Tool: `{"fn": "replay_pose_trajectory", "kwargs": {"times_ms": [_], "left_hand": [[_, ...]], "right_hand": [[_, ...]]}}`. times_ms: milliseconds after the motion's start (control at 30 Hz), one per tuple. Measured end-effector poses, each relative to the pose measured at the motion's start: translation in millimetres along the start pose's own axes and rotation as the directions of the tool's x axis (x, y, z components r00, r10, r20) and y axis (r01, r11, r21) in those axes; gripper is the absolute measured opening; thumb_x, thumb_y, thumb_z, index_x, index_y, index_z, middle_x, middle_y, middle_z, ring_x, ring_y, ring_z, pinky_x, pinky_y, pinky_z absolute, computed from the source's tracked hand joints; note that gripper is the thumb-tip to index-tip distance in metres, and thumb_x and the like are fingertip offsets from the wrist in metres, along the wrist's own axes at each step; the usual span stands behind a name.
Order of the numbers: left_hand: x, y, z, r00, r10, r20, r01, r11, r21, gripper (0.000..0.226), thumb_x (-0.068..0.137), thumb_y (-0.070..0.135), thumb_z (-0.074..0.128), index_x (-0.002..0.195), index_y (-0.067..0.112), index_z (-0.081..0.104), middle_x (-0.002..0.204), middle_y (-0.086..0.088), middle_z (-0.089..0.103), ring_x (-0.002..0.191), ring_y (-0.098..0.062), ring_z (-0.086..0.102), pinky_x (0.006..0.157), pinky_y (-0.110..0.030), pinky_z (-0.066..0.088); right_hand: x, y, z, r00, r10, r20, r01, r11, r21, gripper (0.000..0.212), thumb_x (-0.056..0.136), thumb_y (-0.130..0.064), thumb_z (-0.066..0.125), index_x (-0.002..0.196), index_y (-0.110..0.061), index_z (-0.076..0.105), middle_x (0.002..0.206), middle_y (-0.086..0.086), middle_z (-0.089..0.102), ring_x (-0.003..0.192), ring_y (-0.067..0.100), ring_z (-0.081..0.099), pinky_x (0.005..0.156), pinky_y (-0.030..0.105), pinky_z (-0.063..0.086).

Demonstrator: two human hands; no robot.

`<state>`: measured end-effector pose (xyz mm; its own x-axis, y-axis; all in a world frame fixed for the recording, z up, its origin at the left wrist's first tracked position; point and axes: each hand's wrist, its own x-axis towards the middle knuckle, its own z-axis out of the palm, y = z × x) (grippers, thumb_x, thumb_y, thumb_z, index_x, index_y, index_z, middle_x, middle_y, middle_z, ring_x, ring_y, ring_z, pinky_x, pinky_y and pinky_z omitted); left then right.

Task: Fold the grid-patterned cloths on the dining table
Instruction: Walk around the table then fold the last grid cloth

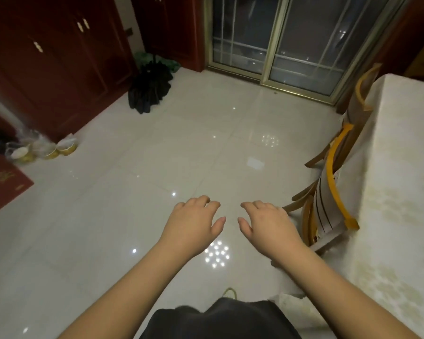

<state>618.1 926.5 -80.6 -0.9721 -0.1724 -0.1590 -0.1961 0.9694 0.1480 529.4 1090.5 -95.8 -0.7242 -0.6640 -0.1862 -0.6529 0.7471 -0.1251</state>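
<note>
Hovering left hand (191, 222), right hand (269, 226), fingers loosely curled, empty

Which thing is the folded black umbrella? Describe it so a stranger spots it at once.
Start at the dark red cabinets along the left wall and follow them toward the glass sliding door. In the corner between them, the black umbrella stands on the pale floor tiles. It is the only black, drooping, pleated bundle there, with green leaves behind it.

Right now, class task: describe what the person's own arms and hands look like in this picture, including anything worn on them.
Both arms are bare up to the frame's edge: no sleeves show. The left hand and right hand wear no gloves, rings, watch or bracelets. Fingers have short, unpainted nails. No markings are visible.
</note>
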Motion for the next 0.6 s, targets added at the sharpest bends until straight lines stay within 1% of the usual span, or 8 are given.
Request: {"fn": "replay_pose_trajectory", "kwargs": {"times_ms": [100, 200, 267, 367, 500, 600], "left_hand": [[46.1, -3.5, -13.5, 1.0, -0.006, -0.017, 0.006, 1.0, -0.002, 0.049, 0.097, 0.054, 0.033, 0.136, 0.027, 0.046, 0.137, 0.005, 0.049, 0.123, -0.018, 0.047, 0.097, -0.034, 0.035], [92.8, -16.0, -17.8, 0.999, 0.037, 0.016, -0.036, 0.999, -0.011, 0.05, 0.096, 0.054, 0.033, 0.137, 0.028, 0.045, 0.139, 0.006, 0.047, 0.125, -0.016, 0.045, 0.099, -0.033, 0.033], [124.4, -24.3, -18.4, 0.995, 0.083, 0.045, -0.082, 0.996, -0.032, 0.049, 0.097, 0.053, 0.034, 0.137, 0.029, 0.045, 0.138, 0.007, 0.047, 0.126, -0.015, 0.044, 0.1, -0.033, 0.033], [174.5, -41.9, -21.3, 0.99, 0.135, 0.045, -0.133, 0.99, -0.044, 0.047, 0.098, 0.051, 0.034, 0.136, 0.029, 0.046, 0.138, 0.007, 0.047, 0.125, -0.014, 0.045, 0.1, -0.031, 0.032], [241.3, -82.9, -32.0, 0.98, 0.195, 0.045, -0.19, 0.977, -0.097, 0.045, 0.099, 0.049, 0.035, 0.138, 0.028, 0.045, 0.139, 0.007, 0.046, 0.126, -0.014, 0.044, 0.101, -0.031, 0.032], [286.6, -108.7, -50.8, 0.972, 0.233, 0.036, -0.229, 0.968, -0.099, 0.045, 0.099, 0.048, 0.034, 0.139, 0.028, 0.044, 0.14, 0.007, 0.045, 0.128, -0.014, 0.042, 0.104, -0.031, 0.031]], "right_hand": [[33.7, 20.5, -12.9, 0.997, 0.06, -0.048, -0.059, 0.998, 0.028, 0.046, 0.099, -0.045, 0.033, 0.139, -0.024, 0.044, 0.128, -0.003, 0.058, 0.114, 0.019, 0.055, 0.096, 0.033, 0.04], [66.6, 31.9, -19.8, 0.991, 0.12, -0.066, -0.115, 0.991, 0.075, 0.048, 0.099, -0.045, 0.033, 0.143, -0.024, 0.04, 0.132, -0.004, 0.055, 0.119, 0.017, 0.051, 0.1, 0.032, 0.036], [91.3, 36.3, -21.8, 0.989, 0.137, -0.061, -0.131, 0.987, 0.094, 0.052, 0.099, -0.048, 0.033, 0.145, -0.023, 0.036, 0.134, -0.003, 0.055, 0.121, 0.018, 0.051, 0.1, 0.033, 0.036], [138.3, 40.5, -23.3, 0.985, 0.171, -0.027, -0.168, 0.981, 0.092, 0.054, 0.099, -0.051, 0.03, 0.147, -0.024, 0.032, 0.135, -0.004, 0.053, 0.122, 0.017, 0.05, 0.101, 0.032, 0.036], [212.9, 39.2, -29.7, 0.982, 0.187, -0.005, -0.186, 0.98, 0.068, 0.054, 0.1, -0.052, 0.029, 0.146, -0.025, 0.033, 0.137, -0.004, 0.053, 0.122, 0.018, 0.051, 0.099, 0.033, 0.038], [262.9, 37.5, -47.6, 0.979, 0.204, 0.003, -0.204, 0.977, 0.062, 0.053, 0.1, -0.052, 0.028, 0.145, -0.026, 0.035, 0.135, -0.004, 0.054, 0.119, 0.018, 0.053, 0.097, 0.034, 0.04]]}}
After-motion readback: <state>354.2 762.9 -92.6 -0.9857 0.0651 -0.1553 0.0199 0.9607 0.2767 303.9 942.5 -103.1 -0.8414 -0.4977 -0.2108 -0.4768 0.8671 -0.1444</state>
